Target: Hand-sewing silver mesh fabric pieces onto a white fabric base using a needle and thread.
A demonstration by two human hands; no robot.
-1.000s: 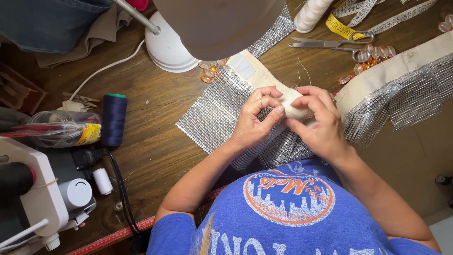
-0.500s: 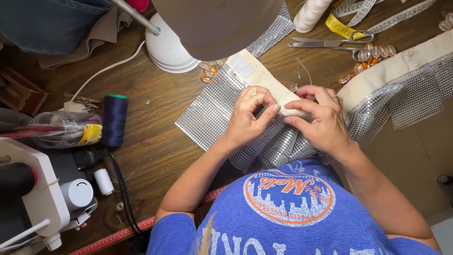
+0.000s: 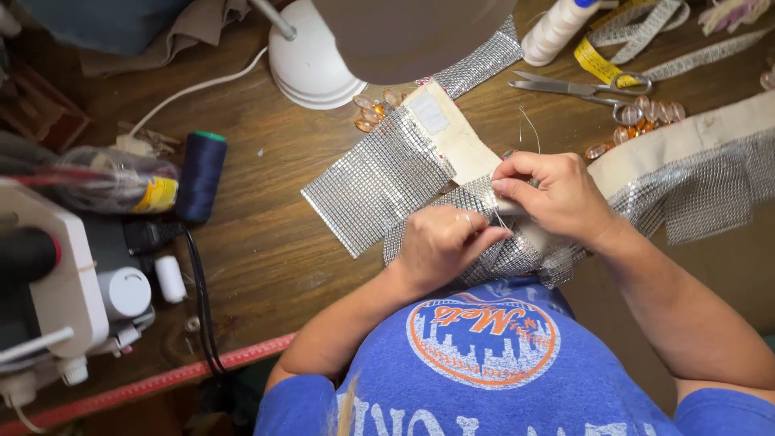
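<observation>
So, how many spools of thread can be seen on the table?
3: a dark blue spool lying left, a small white spool by the white machine, a large white spool at the top edge. Others may be hidden behind the lamp shade.

At centre we see a silver mesh fabric (image 3: pixel 379 173) with a fine glittering grid, backed by a cream band (image 3: pixel 452 141). The table (image 3: pixel 266 242) under it is dark brown wood with visible grain. At upper centre stands a white lamp base (image 3: pixel 311 69), with amber beads (image 3: pixel 367 113) beside it. At left lies a navy thread spool (image 3: pixel 200 176) with a green cap. At upper right we see silver scissors (image 3: pixel 577 87), a yellow measuring tape (image 3: pixel 597 60) and a white thread cone (image 3: pixel 553 32). At bottom, our shirt (image 3: pixel 484 371) is blue with an orange and white round emblem.
</observation>
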